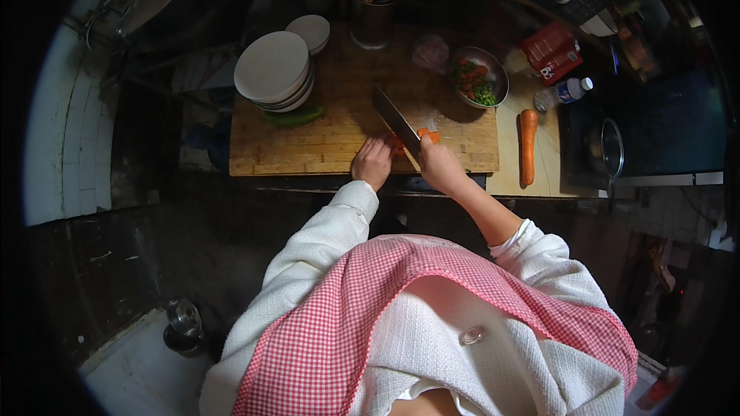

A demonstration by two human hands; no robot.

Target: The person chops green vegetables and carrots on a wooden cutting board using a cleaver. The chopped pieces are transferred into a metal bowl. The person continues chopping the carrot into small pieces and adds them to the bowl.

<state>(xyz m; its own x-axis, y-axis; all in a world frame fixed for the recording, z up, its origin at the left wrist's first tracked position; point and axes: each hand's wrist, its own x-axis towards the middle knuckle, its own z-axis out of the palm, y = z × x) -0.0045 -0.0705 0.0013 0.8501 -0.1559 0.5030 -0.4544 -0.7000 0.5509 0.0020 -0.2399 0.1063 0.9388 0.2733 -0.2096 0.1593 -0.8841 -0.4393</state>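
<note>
My right hand (440, 165) grips a wide-bladed kitchen knife (396, 118) by its handle, near the front edge of a wooden cutting board (335, 150). Just left of the blade, my left hand (373, 160) rests on the board, its fingertips against small orange pieces, apparently carrot (398, 145). More orange carrot pieces (428, 135) lie to the right of the blade, by my right hand. Whether the edge touches the board is hidden. A metal bowl (502, 73) at the board's back right holds chopped orange and green vegetables.
Stacked white bowls (273, 67) stand on the board's left, beside a green vegetable (295, 117) and a smaller bowl (309, 33). Right of the board lie a whole carrot (528, 147), a plastic bottle (562, 94) and a red package (552, 53). A utensil holder (372, 26) stands behind.
</note>
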